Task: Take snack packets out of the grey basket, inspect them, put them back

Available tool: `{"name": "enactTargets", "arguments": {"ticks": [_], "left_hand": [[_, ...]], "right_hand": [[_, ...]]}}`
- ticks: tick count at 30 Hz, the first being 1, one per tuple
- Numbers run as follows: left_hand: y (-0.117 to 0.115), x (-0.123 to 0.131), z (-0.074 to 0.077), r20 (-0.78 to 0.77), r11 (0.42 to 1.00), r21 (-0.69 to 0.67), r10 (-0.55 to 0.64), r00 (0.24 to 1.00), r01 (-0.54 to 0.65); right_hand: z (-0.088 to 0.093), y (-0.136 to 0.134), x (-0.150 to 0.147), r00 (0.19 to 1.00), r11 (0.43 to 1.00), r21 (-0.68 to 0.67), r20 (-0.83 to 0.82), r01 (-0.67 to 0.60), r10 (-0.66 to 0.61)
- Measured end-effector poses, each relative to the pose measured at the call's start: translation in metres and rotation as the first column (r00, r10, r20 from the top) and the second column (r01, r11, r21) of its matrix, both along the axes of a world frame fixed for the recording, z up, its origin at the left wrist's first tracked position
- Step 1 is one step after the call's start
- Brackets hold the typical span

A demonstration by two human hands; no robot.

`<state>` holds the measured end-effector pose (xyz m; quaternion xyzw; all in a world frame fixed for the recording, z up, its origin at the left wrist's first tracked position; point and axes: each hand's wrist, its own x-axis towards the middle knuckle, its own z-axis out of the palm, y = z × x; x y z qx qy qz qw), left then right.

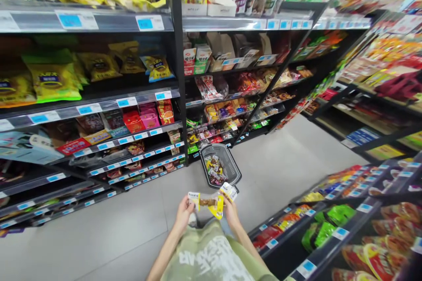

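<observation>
Looking from the head camera, what room is this?

It is a shop aisle. A pale grey floor, smooth and faintly glossy, runs between tall black metal shelves on the left and lower shelves at the bottom right. Blue and white price tags line every shelf edge.

What fills them?

Crinkly bags in yellow and green sit high on the left, with small red and pink boxes below. Shiny green, red and orange pouches sit on the right.

Where are the hands?

They are low in the centre, above a green shirt with white lettering. The left hand and the right hand hold snack packets between them. The packets are flat, with clear film over something brown and yellow and white ends.

And each grip?

The left grip is closed on the left end of the packets. The right grip is closed on the right end, where a second packet fans upward.

Is there anything on the floor?

A dark grey plastic basket with lattice walls and rounded corners stands just beyond the hands, by the foot of the left shelves. It holds small bright wrapped items.
</observation>
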<state>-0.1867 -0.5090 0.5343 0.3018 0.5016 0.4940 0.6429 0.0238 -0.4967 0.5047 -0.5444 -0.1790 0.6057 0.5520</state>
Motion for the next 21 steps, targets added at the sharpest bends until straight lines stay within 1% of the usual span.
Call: {"name": "enactTargets", "arguments": {"ticks": [2,3,6,8,10,12,13,15,17,19,21], "left_hand": [[-0.001,0.006,0.013,0.095,1.0,-0.028,-0.001,0.995,0.004],[-0.002,0.01,0.019,0.119,0.999,-0.04,-0.005,0.993,0.01],[-0.003,0.018,0.031,0.123,0.997,-0.071,-0.023,0.992,0.032],[-0.004,0.021,0.034,0.128,0.992,-0.095,-0.068,0.989,0.081],[-0.005,0.024,0.034,0.145,0.982,-0.12,-0.131,0.981,0.149],[-0.007,0.027,0.034,0.167,0.971,-0.148,-0.163,0.973,0.188],[-0.008,0.03,0.034,0.179,0.969,-0.161,-0.156,0.971,0.186],[-0.009,0.034,0.037,0.202,0.971,-0.179,-0.119,0.972,0.156],[-0.011,0.038,0.043,0.208,0.972,-0.185,-0.103,0.973,0.142],[-0.013,0.04,0.048,0.193,0.966,-0.173,-0.159,0.968,0.193],[-0.016,0.04,0.053,0.165,0.948,-0.132,-0.267,0.95,0.289]], "right_hand": [[0.012,-0.004,-0.012,0.994,0.999,0.017,-0.097,-0.046,0.047],[0.019,-0.006,-0.018,0.987,0.998,0.03,-0.146,-0.059,0.063],[0.042,-0.011,-0.028,0.969,0.998,0.064,-0.243,-0.028,0.043],[0.057,-0.012,-0.026,0.956,0.999,0.048,-0.294,0.022,-0.007],[0.069,-0.011,-0.019,0.935,0.998,-0.003,-0.348,0.068,-0.065],[0.077,-0.01,-0.011,0.912,0.991,-0.023,-0.389,0.128,-0.127],[0.079,-0.009,-0.008,0.906,0.988,-0.018,-0.397,0.152,-0.146],[0.082,-0.008,-0.006,0.919,0.988,0.016,-0.369,0.154,-0.137],[0.084,-0.008,-0.007,0.959,0.991,0.059,-0.268,0.116,-0.096],[0.085,-0.008,-0.009,0.985,0.993,0.076,-0.155,0.086,-0.074],[0.087,-0.009,-0.009,0.991,0.994,0.058,-0.103,0.091,-0.084]]}}
